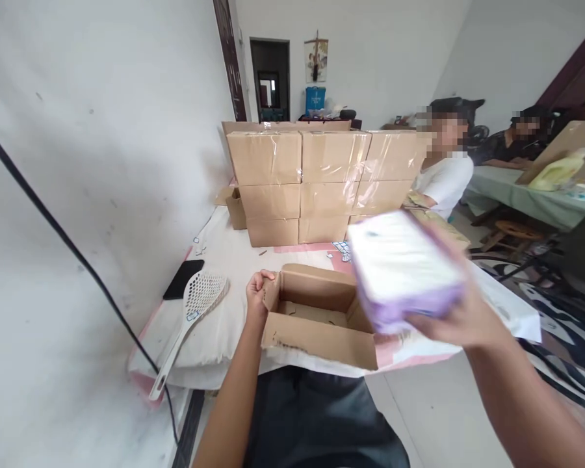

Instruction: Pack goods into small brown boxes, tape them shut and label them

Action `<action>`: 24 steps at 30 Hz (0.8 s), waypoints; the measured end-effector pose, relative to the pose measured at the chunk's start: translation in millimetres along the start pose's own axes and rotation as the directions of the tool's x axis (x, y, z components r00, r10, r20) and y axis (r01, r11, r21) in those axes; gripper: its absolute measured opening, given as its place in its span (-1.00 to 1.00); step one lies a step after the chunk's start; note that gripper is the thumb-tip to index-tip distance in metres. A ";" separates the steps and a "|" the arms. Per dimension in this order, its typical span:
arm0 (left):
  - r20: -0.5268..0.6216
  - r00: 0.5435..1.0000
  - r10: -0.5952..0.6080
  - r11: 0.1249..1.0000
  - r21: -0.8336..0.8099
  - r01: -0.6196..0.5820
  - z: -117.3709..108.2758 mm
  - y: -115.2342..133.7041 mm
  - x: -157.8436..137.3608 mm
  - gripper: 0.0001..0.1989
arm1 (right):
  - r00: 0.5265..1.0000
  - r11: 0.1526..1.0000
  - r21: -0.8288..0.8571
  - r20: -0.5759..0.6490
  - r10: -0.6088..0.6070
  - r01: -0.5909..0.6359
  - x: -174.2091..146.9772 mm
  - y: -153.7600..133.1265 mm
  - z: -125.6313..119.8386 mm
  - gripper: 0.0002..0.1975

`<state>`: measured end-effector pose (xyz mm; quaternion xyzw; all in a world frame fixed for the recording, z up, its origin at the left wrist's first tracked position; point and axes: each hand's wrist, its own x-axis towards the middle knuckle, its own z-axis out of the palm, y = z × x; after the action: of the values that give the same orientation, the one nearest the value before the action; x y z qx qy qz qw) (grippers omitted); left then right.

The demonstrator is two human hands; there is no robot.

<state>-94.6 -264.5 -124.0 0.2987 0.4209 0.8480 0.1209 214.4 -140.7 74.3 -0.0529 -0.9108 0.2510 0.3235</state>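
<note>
An open cardboard box (322,341) stands on the cloth-covered table at the near edge, its inside bare. My left hand (260,289) grips the box's left end, fingers closed over the cardboard. Above and to the right of the box, my right hand (455,312) holds a white and purple plastic-wrapped package (400,260) by its right side. The package is blurred by motion and looks like a pack of tissues. It is tilted and overlaps the box's right end in view, hiding that corner.
Taped cardboard boxes (329,156) form a stacked wall behind the open box. A white perforated scoop (205,292) and a black flat object (180,278) lie at the left. Beyond the stack sits a person in white (448,179); another person (504,146) is farther right. A dark cable (78,263) crosses the left side.
</note>
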 end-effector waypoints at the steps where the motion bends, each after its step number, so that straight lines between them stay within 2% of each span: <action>1: 0.014 1.000 -0.010 1.000 -0.027 0.010 0.5 -5.8 -1.8 -0.45 | 0.995 0.994 -0.084 0.072 -0.068 0.074 13.6 1.5 4.1 0.02; 3: 0.023 0.999 -0.022 0.997 -0.068 0.023 0.5 -15.2 -6.2 -0.45 | 0.939 0.954 -0.221 0.319 -0.127 0.204 38.1 8.5 23.4 -0.05; 5: 0.019 0.999 -0.029 0.995 -0.095 0.030 0.2 -22.5 -10.9 -0.45 | 0.828 0.906 -0.284 0.548 -0.115 0.314 53.2 17.8 50.9 -0.19; 6: 0.013 0.999 -0.030 0.994 -0.104 0.031 -0.2 -25.5 -13.0 -0.45 | 0.783 0.889 -0.296 0.614 -0.103 0.349 56.2 21.8 65.2 -0.28; 9: -0.006 0.999 -0.033 0.993 -0.114 0.032 -3.4 -31.9 -17.0 -0.43 | 0.716 0.886 -0.285 0.694 -0.073 0.367 51.4 26.6 100.2 -0.52; 12: -0.019 0.999 -0.050 0.994 -0.101 0.048 -9.0 -35.0 -18.7 -0.39 | 0.659 0.914 -0.230 0.751 -0.052 0.334 40.9 26.8 117.5 -0.58; 15: -0.036 0.996 -0.085 0.994 -0.073 0.082 -13.0 -35.9 -20.6 -0.37 | 0.658 0.899 -0.266 0.753 -0.032 0.348 35.7 33.8 122.1 -0.66; 20: -0.089 0.988 -0.129 0.991 -0.045 0.125 -13.4 -36.5 -24.7 -0.41 | 0.625 0.841 -0.301 0.779 -0.056 0.450 35.2 48.4 122.9 -0.54; 24: -0.132 0.981 -0.144 0.989 -0.060 0.137 -12.8 -36.7 -26.2 -0.45 | 0.615 0.780 -0.342 0.786 -0.069 0.525 37.9 46.7 125.1 -0.68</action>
<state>-83.3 -262.1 -169.5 0.2067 0.4266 0.8660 0.1590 104.5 -143.2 -10.5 0.1233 -0.9873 -0.0783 -0.0623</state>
